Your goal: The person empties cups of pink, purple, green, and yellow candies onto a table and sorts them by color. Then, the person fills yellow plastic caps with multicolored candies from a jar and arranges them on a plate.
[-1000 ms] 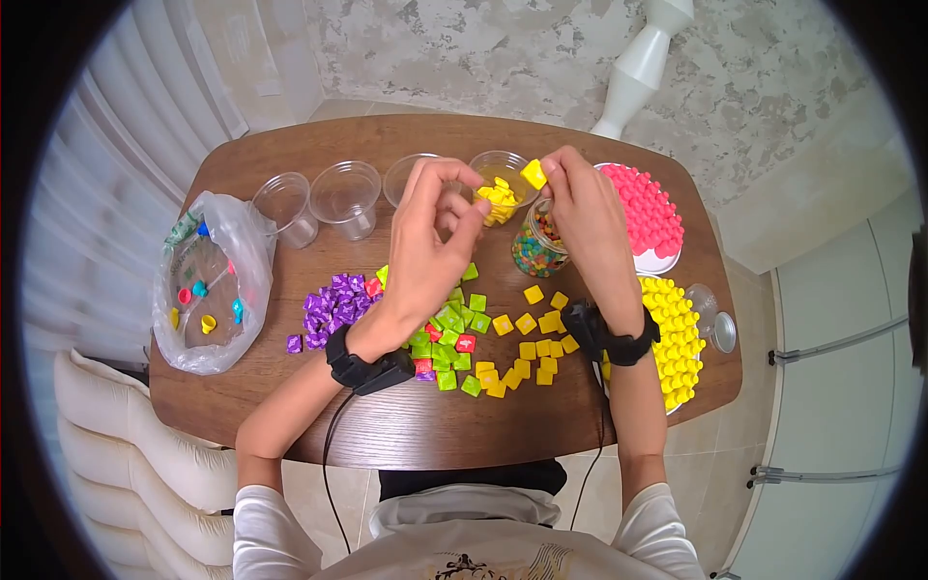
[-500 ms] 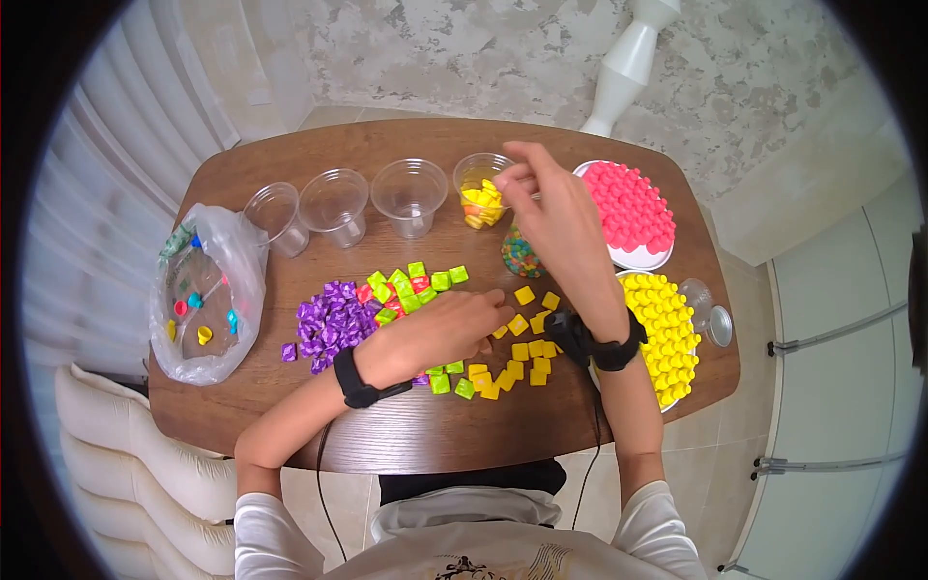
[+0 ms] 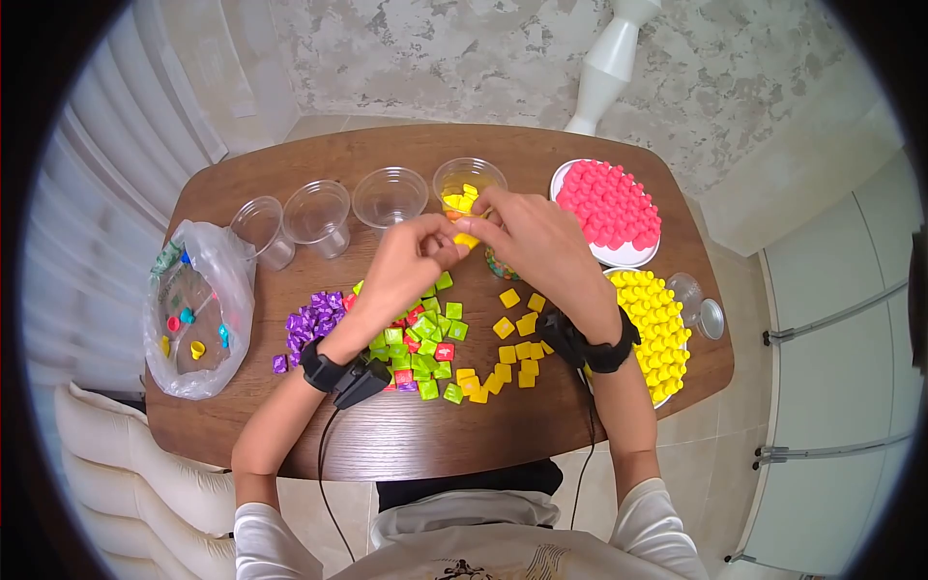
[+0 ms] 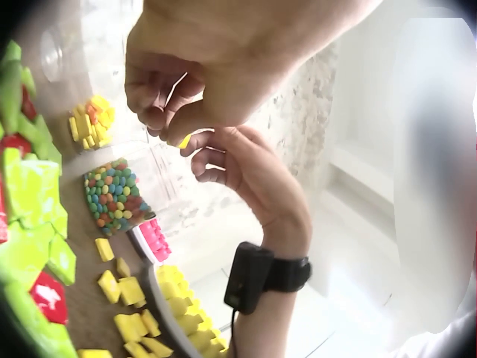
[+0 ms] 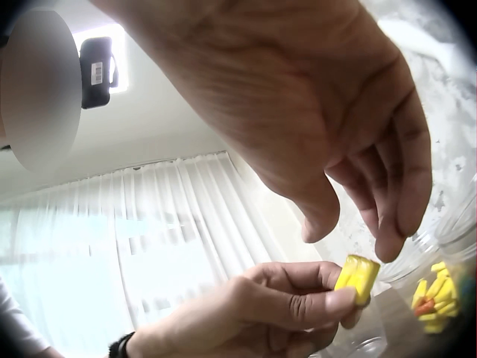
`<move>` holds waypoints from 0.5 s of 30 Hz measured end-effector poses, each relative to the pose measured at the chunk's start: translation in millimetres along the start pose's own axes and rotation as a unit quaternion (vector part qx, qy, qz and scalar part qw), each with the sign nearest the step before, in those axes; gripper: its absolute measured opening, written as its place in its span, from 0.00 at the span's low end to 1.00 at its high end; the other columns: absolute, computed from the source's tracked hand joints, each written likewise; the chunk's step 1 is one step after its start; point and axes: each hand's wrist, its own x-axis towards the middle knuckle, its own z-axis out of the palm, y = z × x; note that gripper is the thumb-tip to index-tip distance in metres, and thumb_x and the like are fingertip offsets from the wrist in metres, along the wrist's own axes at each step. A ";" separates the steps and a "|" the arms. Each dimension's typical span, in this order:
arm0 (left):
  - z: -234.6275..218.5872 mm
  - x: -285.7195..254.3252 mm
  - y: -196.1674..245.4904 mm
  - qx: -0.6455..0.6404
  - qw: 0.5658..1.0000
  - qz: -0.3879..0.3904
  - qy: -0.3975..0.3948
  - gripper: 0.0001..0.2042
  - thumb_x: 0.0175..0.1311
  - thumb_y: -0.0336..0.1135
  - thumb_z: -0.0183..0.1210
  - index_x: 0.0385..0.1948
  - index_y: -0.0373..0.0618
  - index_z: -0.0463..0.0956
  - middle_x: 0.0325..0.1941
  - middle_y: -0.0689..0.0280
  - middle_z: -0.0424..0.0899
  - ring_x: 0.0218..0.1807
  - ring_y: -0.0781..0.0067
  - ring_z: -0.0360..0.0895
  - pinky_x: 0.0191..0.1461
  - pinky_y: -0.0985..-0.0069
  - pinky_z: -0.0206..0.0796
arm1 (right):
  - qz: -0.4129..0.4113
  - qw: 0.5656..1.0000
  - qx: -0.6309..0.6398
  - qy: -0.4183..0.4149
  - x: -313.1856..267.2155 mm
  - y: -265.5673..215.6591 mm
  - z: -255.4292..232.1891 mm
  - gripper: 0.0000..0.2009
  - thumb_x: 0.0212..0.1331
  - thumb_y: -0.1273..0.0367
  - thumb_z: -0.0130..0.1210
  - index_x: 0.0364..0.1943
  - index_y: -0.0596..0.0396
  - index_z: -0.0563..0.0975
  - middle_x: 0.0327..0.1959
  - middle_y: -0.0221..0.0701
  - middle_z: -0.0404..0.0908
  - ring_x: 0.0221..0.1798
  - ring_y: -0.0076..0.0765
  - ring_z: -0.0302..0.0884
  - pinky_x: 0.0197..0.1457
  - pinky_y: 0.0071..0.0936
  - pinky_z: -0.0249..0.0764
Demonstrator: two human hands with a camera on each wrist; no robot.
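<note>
My left hand (image 3: 401,266) pinches a yellow wrapped candy (image 5: 356,277) between thumb and forefinger, raised over the table. Close above that candy in the right wrist view is my right hand (image 3: 543,246), its thumb and fingers apart with nothing between them. Just beyond both hands stands a clear plastic cup (image 3: 500,181) holding yellow pieces and some orange. Partly hidden under my right hand is a clear jar of many-coloured small candies (image 4: 115,194). Loose yellow candies (image 3: 505,355) lie below my right hand, and green candies (image 3: 425,362) with several red ones below my left.
Several clear cups (image 3: 390,172) line the table's far side. On the left are purple candies (image 3: 314,319) and a plastic bag (image 3: 227,333) with small coloured pieces. Pink pegs (image 3: 609,203) and yellow pegs (image 3: 652,324) fill white plates at right, beside a small clear container (image 3: 684,295).
My right hand held a yellow candy by the cup; now its fingers are free. My left hand dipped to the loose candies, then rose to my right hand with a yellow candy.
</note>
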 end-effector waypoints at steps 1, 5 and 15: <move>-5.1 1.3 0.7 -0.044 0.998 -0.035 0.012 0.06 0.69 0.31 0.67 0.40 0.38 0.84 0.21 0.77 0.74 0.26 0.90 0.65 0.29 0.81 0.55 | -0.023 0.999 0.036 -0.018 -0.1 2.2 3.1 0.14 0.70 0.60 0.59 0.43 0.58 0.81 0.25 0.40 0.83 0.33 0.51 0.84 0.36 0.47 0.74; -6.4 2.7 -7.4 -0.086 0.996 -0.014 0.003 0.06 0.71 0.32 0.66 0.40 0.39 0.84 0.22 0.79 0.76 0.23 0.91 0.63 0.26 0.83 0.50 | -0.011 0.997 0.052 -0.046 3.9 -2.4 -0.1 0.12 0.69 0.62 0.59 0.42 0.59 0.80 0.24 0.37 0.81 0.27 0.41 0.82 0.34 0.40 0.73; 18.9 -5.1 -22.8 0.014 0.997 0.048 -0.066 0.06 0.68 0.31 0.67 0.41 0.41 0.83 0.31 0.69 0.84 0.27 0.79 0.76 0.32 0.75 0.66 | 0.089 0.981 0.125 0.120 19.3 1.7 -3.3 0.15 0.71 0.62 0.59 0.52 0.59 0.80 0.27 0.37 0.86 0.30 0.49 0.85 0.36 0.46 0.75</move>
